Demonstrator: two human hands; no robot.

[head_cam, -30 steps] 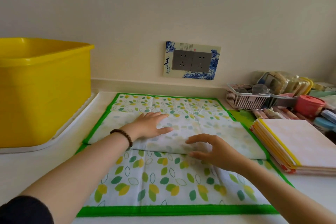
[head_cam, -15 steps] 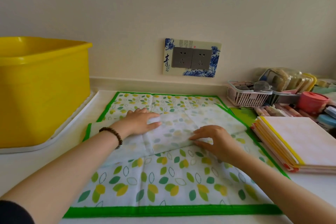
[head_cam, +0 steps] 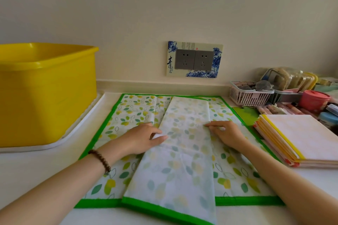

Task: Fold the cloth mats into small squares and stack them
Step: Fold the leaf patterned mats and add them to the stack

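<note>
Counter (head_cam: 36, 166): mat (head_cam: 182, 160) pinched, left hand (head_cam: 140, 139), right hand (head_cam: 226, 133)

My hands: two, my left hand (head_cam: 144, 138) and my right hand (head_cam: 225, 132).
Leaf mats: two, one big leaf mat (head_cam: 135, 109) lying flat and one folded leaf mat (head_cam: 182, 170) on top of it.
Pile of folded mats (head_cam: 301, 137): one, at the counter's right edge. I cannot count the mats in it.
Yellow tub (head_cam: 45, 97): one, at the left edge.
White tray (head_cam: 82, 124): one, under the tub.
Wall sockets (head_cam: 194, 59): two, side by side.
White basket (head_cam: 248, 95): one, by the back right corner.
Red pot (head_cam: 314, 99): one.
Bead bracelet (head_cam: 100, 159): one, on my left wrist.
</note>
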